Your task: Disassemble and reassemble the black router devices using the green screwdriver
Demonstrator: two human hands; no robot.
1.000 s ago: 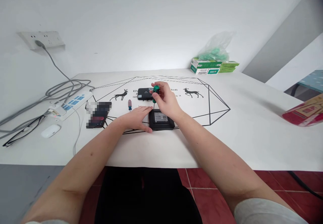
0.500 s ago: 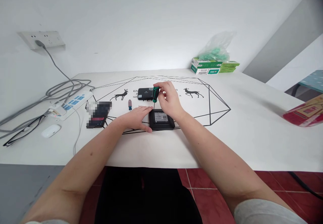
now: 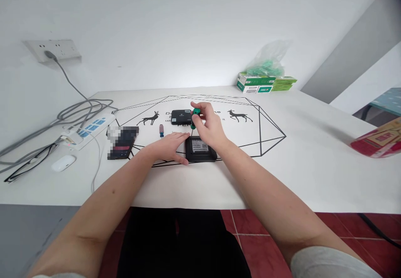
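A black square device [image 3: 201, 155] with a white printed label lies on the mat in front of me. My left hand [image 3: 171, 146] rests at its left side, fingers stretched out and thumb apart, touching the edge. In my right hand [image 3: 211, 125] is a green-handled screwdriver [image 3: 196, 115], held closed by the handle. Its thin shaft points down at the upper left corner of the device; the tip is too small to make out. Behind them lies a second, smaller black device [image 3: 180, 117]. A small screwdriver with a translucent handle [image 3: 161, 130] lies left of it.
To the left are a phone [image 3: 125, 142], a white oval case [image 3: 63, 163], glasses [image 3: 29, 163], a power strip [image 3: 94, 130] and grey cables [image 3: 72, 113]. Green-and-white boxes [image 3: 257, 82] stand at the back right. A red package [image 3: 377, 142] sits at the right edge.
The fingers of my right hand have shifted on the screwdriver, and its handle has turned and tilted slightly to the right. My left hand and the labelled device have stayed in place.
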